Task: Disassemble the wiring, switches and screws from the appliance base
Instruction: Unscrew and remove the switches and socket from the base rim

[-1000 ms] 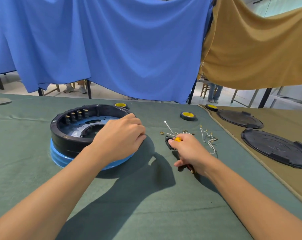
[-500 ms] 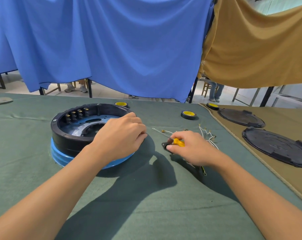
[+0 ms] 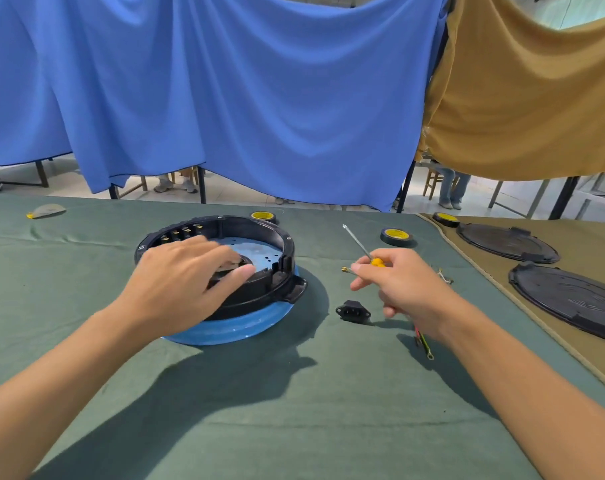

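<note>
**Base.** The appliance base point(image 3: 280, 258), a black ring on a blue lower shell, stood left of centre on the green-covered surface point(image 3: 294, 410).

**Left grip** point(image 3: 183, 275). It was unclenched, with fingers extended over the near rim into the base interior. What the fingertips touched could not be made out.

**Right grip** point(image 3: 408, 285). It was closed on the screwdriver point(image 3: 356, 242), pinching the yellow handle, with the shaft angled up and away to the left.

**Removed parts.** A black power socket point(image 3: 352, 310) lay on the surface between the base and the right grip. Coloured wires point(image 3: 423, 342) showed beneath the right wrist.

**Markings.** The black tape roll point(image 3: 396, 236) behind the screwdriver carried a yellow label, its print too small to read.
</note>
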